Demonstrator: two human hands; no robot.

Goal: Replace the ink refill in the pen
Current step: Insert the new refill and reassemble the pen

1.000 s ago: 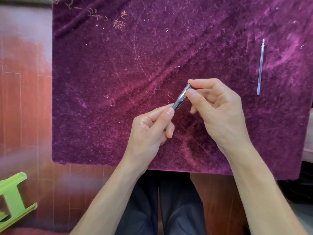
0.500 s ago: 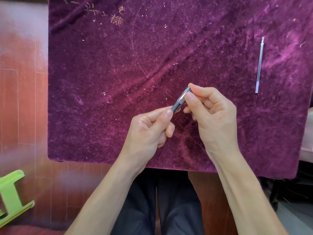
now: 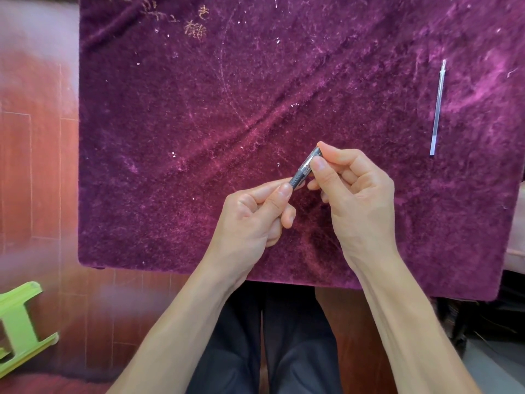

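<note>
A pen (image 3: pixel 304 168) with a clear barrel and a dark ribbed grip is held above the purple velvet cloth (image 3: pixel 199 137), slanting up to the right. My left hand (image 3: pixel 255 217) pinches its lower, grip end between thumb and forefinger. My right hand (image 3: pixel 355 194) pinches the upper barrel, and its fingers hide most of that end. A thin clear ink refill (image 3: pixel 437 108) with a pale tip lies alone on the cloth at the far right, pointing away from me.
The cloth covers a table whose near edge runs just above my lap. Reddish wooden floor shows on the left, with a lime-green plastic stool (image 3: pixel 20 325) at the lower left. Dark clutter sits below the table's right corner.
Both hands and the pen have stayed together and drifted slightly lower in view. My right fingers have shifted their hold on the barrel. The refill has not moved on the cloth.
</note>
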